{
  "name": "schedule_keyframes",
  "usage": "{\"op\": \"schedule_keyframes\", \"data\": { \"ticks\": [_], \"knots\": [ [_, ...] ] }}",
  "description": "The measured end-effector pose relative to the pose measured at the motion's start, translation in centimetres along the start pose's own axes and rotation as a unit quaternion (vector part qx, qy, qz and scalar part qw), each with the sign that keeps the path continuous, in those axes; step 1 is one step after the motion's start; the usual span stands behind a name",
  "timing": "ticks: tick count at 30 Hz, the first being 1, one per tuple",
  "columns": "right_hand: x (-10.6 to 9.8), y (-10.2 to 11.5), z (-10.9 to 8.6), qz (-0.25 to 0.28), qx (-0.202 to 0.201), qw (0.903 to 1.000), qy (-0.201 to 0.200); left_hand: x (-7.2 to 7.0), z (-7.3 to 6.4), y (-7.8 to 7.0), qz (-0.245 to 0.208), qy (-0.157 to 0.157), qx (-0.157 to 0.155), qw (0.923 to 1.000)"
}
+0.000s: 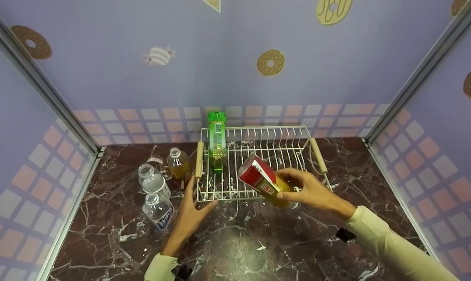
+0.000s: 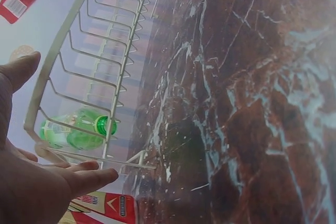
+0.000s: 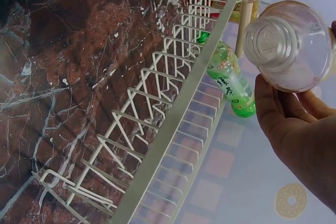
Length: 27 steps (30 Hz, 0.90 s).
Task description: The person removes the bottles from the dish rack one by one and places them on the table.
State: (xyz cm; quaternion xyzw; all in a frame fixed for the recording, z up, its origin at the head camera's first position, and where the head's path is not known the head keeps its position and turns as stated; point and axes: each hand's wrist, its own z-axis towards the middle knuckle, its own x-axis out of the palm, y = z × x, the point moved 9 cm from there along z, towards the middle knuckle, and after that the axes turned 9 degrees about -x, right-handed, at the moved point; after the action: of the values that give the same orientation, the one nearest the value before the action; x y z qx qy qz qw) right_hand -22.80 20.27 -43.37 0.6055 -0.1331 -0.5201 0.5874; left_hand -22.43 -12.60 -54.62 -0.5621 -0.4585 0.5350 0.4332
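Observation:
My right hand [image 1: 307, 191] grips a clear plastic bottle [image 1: 267, 183] with a red and yellow label. It is tilted above the front of a white wire dish rack [image 1: 255, 150], base up toward the back left. Its capless mouth [image 3: 270, 43] shows in the right wrist view. A green tea bottle [image 1: 217, 136] leans neck down in the rack's left end. My left hand [image 1: 190, 212] rests at the rack's front left corner, thumb along the front and fingers extended along the side. In the left wrist view these fingers [image 2: 84, 179] look mostly straight.
Left of the rack stand a bottle with an amber lower part [image 1: 178, 164] and two clear bottles, one behind [image 1: 153, 179] and one in front [image 1: 159, 210]. The rack has wooden handles, such as the right one [image 1: 318, 155]. Patterned walls enclose the dark marbled counter [image 1: 239, 242].

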Motion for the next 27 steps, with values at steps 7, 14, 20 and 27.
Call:
{"op": "schedule_keyframes", "data": {
  "ticks": [7,14,20,27],
  "knots": [
    [0.0,0.3,-0.3,0.0,-0.012,0.9999,-0.002,-0.3,-0.9,-1.4,0.034,-0.005,0.013,0.9993],
    [0.2,0.4,-0.5,0.019,-0.006,0.9998,0.0,-0.7,-1.7,-2.4,0.057,-0.01,0.025,0.998],
    [0.5,0.3,-0.6,0.015,-0.01,0.9998,0.002,-1.1,-2.5,-3.4,0.107,-0.027,0.037,0.9932],
    [0.8,0.3,-0.8,0.022,-0.013,0.9997,0.007,-0.6,-3.4,-5.5,0.115,-0.022,0.078,0.99]
  ]
}}
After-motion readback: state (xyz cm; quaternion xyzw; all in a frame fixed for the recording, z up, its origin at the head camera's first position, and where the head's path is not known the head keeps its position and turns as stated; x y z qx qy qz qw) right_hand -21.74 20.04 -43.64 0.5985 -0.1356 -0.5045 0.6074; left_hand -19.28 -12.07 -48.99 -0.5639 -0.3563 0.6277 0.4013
